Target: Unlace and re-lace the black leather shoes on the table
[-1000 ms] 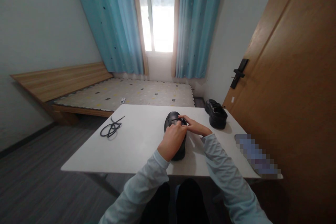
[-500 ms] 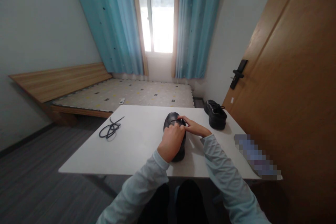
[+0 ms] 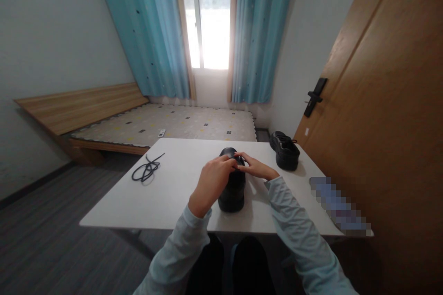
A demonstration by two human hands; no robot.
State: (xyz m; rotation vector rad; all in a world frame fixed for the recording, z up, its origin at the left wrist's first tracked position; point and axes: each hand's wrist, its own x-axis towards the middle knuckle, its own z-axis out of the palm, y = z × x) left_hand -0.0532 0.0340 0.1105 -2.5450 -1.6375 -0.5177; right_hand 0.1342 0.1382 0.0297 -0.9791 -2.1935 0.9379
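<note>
A black shoe (image 3: 231, 198) stands upright on the white table in front of me, its heel end towards me and its toe pointing to the window. My left hand (image 3: 213, 180) reaches over it from the left, fingers bent and pressed together at the lacing area; what they pinch is hidden. From the right, my right hand (image 3: 256, 167) curls its thumb and fingers round the shoe's upper near the eyelets. The two hands' fingertips almost meet there. Further left lies a loose black shoelace (image 3: 147, 171), looped on the tabletop.
A second black shoe (image 3: 286, 153) with laces stands at the table's back right. On the right edge of the white table (image 3: 173, 207) lies a blurred-out flat item (image 3: 339, 205). Beyond are a bed (image 3: 187, 122) with a small white remote (image 3: 161, 133) and a wooden door (image 3: 387, 101).
My left hand has moved left and slightly back from over the shoe, uncovering its heel and opening. My right hand has stayed almost in place.
</note>
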